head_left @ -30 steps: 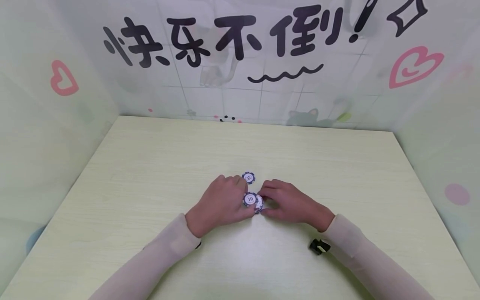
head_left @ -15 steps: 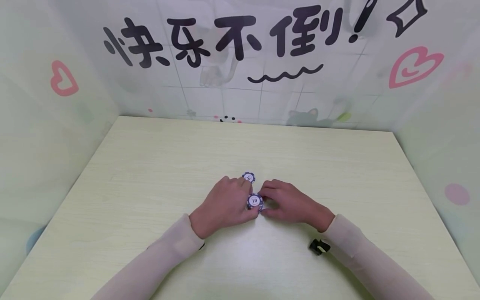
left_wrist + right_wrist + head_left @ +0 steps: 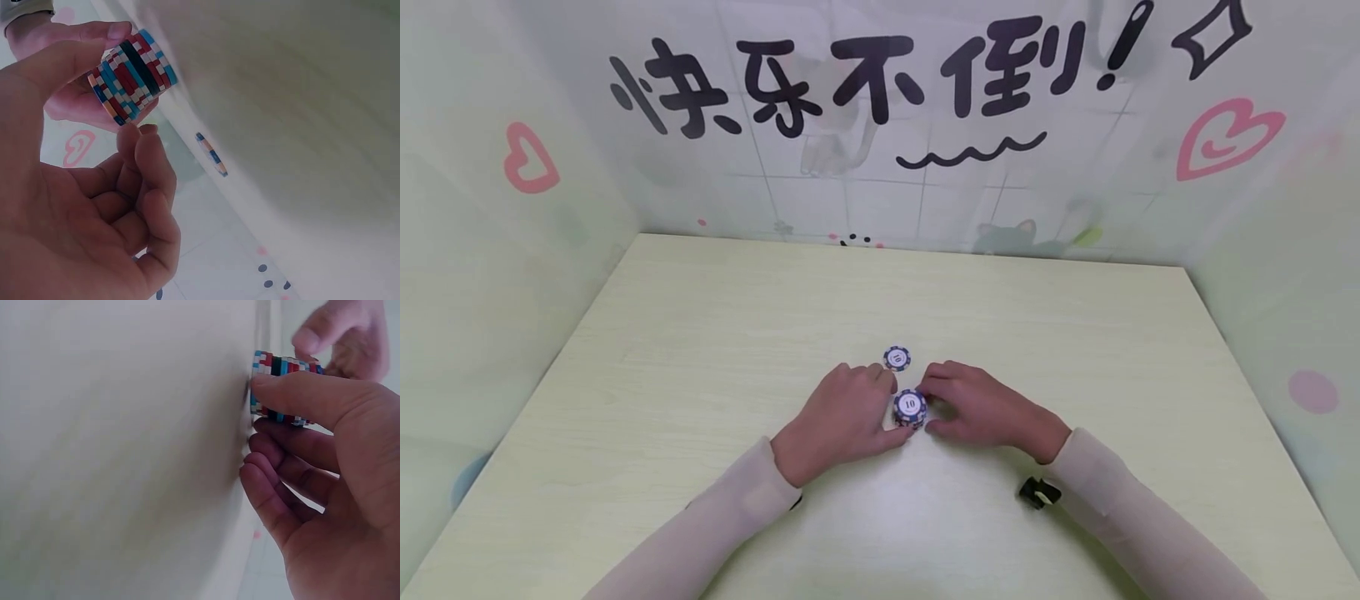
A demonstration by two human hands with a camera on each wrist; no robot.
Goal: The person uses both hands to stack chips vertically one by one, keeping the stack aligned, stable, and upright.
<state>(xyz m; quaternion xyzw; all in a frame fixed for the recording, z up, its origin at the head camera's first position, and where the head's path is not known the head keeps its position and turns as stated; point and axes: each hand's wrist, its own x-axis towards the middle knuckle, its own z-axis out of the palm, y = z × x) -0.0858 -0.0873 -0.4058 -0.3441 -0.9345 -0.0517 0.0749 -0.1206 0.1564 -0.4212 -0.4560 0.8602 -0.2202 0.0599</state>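
A stack of poker chips (image 3: pixel 910 406) stands upright on the table between the hands, with a blue-and-white "10" chip on top. From the side the stack (image 3: pixel 132 80) shows red, white, blue and dark layers. My right hand (image 3: pixel 337 450) holds it between thumb and forefinger, low near the tabletop. To its left is my left hand (image 3: pixel 846 417), its thumb and bent fingers around the stack's upper part, holding nothing; a gap shows at the fingertips in the left wrist view. Beyond the stack a single poker chip (image 3: pixel 897 358) lies flat on the table.
The pale wood table (image 3: pixel 737 317) is enclosed by a printed backdrop (image 3: pixel 880 200) at the back and both sides. A small black object (image 3: pixel 1040 493) sits beside the right sleeve cuff.
My left hand has brought the "10" chip rightward onto the stack, let it go and drawn back slightly left. The right hand has stayed in place at the stack.
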